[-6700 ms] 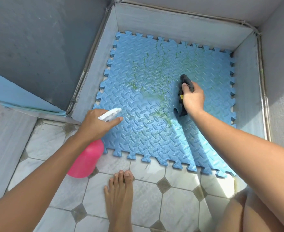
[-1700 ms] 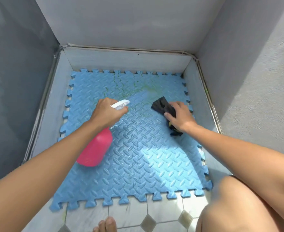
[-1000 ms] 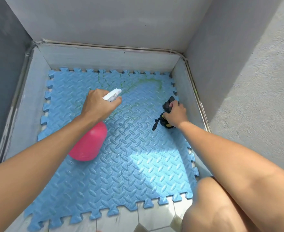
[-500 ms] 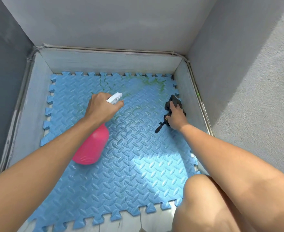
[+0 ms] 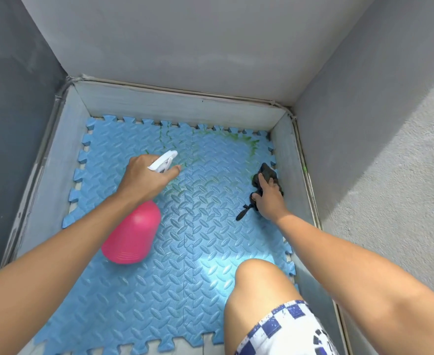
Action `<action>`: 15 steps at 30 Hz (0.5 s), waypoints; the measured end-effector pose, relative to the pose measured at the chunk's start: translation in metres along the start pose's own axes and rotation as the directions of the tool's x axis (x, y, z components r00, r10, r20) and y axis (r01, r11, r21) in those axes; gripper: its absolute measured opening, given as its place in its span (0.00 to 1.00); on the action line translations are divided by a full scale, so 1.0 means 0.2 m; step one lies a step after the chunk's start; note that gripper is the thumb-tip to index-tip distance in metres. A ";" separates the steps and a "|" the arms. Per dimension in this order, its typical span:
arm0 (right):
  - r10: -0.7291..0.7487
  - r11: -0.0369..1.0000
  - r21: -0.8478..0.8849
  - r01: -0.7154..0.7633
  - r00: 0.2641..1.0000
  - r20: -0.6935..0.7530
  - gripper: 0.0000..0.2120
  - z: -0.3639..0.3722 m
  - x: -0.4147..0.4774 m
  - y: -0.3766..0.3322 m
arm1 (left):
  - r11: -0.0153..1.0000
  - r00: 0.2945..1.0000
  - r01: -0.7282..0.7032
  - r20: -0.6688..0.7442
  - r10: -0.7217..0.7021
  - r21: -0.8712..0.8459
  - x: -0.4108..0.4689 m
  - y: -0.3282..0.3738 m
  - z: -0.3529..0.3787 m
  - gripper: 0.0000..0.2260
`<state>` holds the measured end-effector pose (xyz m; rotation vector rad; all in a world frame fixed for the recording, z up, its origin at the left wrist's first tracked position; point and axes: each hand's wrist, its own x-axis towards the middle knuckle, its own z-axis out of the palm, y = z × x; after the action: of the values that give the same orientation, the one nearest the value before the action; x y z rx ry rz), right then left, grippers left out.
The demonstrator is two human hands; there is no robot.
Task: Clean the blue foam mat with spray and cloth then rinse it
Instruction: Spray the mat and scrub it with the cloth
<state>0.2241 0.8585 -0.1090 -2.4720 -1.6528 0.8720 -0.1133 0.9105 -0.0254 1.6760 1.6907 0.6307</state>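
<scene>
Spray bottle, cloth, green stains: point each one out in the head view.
Spray bottle [image 5: 131,237], head view, on the pink body.
Cloth [image 5: 268,171], head view, on the dark bunched top end.
Green stains [image 5: 252,147], head view, on the smear near the far right corner.

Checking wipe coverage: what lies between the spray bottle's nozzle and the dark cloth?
In the head view, only bare blue foam mat lies between the spray bottle and the cloth, crossed by a tile seam and faint green smears.

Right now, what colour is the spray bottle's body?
Pink, with a white trigger head; the spray bottle shows clearly in the head view, held by the left hand.
</scene>
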 end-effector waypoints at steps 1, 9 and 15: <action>-0.056 0.998 0.006 0.057 0.998 -0.039 0.29 0.03 -0.02 -0.01 | 1.000 1.000 -0.016 0.007 0.016 -0.005 0.00 -0.01 0.00 0.26; -0.842 0.515 -0.112 0.850 0.526 0.119 0.21 0.35 0.04 -0.31 | 0.996 0.997 0.035 -0.070 -0.040 -0.076 0.09 -0.06 0.07 0.22; -0.310 0.944 0.033 0.329 0.914 -0.262 0.30 -0.01 0.64 -0.20 | 1.000 0.999 0.005 -0.043 -0.005 0.006 0.11 -0.06 0.13 0.22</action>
<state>0.2262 0.9862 -0.1492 -2.0723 -1.8172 0.5414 -0.1017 0.9297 -0.0539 1.6731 1.7283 0.6643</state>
